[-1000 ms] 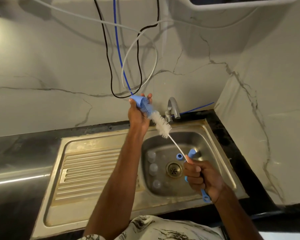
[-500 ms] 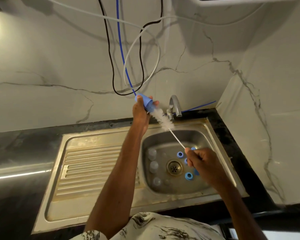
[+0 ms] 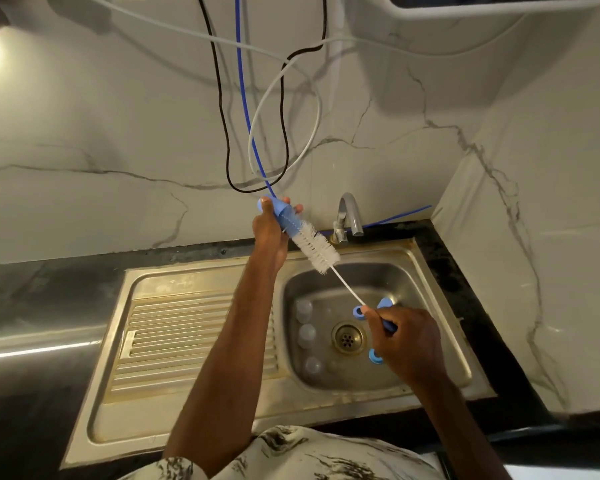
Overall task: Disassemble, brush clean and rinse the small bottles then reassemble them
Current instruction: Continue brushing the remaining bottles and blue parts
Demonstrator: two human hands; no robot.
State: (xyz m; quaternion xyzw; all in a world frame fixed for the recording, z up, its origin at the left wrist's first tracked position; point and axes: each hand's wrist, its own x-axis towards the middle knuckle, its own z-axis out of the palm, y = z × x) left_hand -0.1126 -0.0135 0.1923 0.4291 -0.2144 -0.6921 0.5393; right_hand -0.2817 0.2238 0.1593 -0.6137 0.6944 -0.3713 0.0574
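While your left hand [image 3: 269, 233] wraps fingers and thumb round the small blue translucent plastic bottle [image 3: 284, 218], raised just left of the curved metal tap [image 3: 349, 216], the bottle's long axis slants down to the right, its mouth facing your right hand [image 3: 406, 341]. That right hand is closed round the blue handle of the long white-bristled wire bottle brush [image 3: 317, 249], low over the steel sink [image 3: 395, 282], so wire and bottle share one slant, with only the bristle tip inside. Stroke along that line, I judge, or the thin wire may bend

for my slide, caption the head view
Left hand holds a blue bottle at the sink; right hand holds a brush poked into it.
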